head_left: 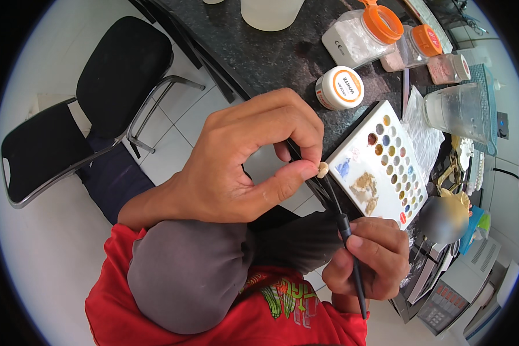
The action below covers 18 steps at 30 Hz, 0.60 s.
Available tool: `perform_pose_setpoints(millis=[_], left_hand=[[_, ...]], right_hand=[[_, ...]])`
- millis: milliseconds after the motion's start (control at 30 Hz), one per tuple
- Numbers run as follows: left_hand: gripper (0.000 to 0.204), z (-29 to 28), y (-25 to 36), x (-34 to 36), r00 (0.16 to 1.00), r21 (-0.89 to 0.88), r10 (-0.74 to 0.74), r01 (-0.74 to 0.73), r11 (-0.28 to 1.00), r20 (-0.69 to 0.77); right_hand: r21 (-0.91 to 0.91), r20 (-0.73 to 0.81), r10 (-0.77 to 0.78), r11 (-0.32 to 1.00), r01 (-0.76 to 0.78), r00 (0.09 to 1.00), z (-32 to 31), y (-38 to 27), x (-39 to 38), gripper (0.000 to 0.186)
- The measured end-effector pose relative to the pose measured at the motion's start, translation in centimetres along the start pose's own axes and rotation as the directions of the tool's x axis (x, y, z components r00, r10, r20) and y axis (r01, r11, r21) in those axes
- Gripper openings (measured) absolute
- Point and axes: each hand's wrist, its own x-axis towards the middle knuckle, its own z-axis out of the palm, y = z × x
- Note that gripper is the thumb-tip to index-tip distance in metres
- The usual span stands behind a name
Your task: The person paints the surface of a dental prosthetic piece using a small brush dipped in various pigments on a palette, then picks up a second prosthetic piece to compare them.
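My left hand (254, 155) pinches a small cream-coloured piece, which looks like a dental crown (323, 169), between thumb and index finger. My right hand (370, 259) holds a slim black brush (344, 226) with closed fingers, its handle end pointing down. The brush's tip reaches up to the crown's underside; whether it touches cannot be made out. Just right of the crown lies a white palette (360, 138) with rows of coloured wells and blue and brown smears on its bare side.
A white lidded jar (340, 88), an orange-capped powder jar (357, 43) and smaller jars stand beyond the palette on the dark worktop (230, 34). A clear cup (452, 109) sits at the right. Black chairs (124, 75) stand left; a grey appliance (458, 288) is lower right.
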Motion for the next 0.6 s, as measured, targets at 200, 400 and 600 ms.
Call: perform_pose_setpoints(millis=[200,400,600], left_hand=[[0.016,0.03,-0.03,-0.07,1.0,0.005,0.0,0.0,1.0,-0.005],[0.015,0.05,-0.02,-0.01,1.0,0.008,0.005,-0.005,1.0,-0.002],[0.016,0.05,-0.04,-0.02,1.0,0.01,0.007,-0.007,1.0,-0.005]], right_hand=[[0.007,-0.013,0.001,1.0,-0.001,1.0,0.27,0.13,0.06,0.027],[0.014,-0.004,0.009,1.0,-0.009,1.0,0.08,0.06,0.16,0.025],[-0.013,0.002,0.004,1.0,-0.004,1.0,0.14,0.09,0.09,0.019]])
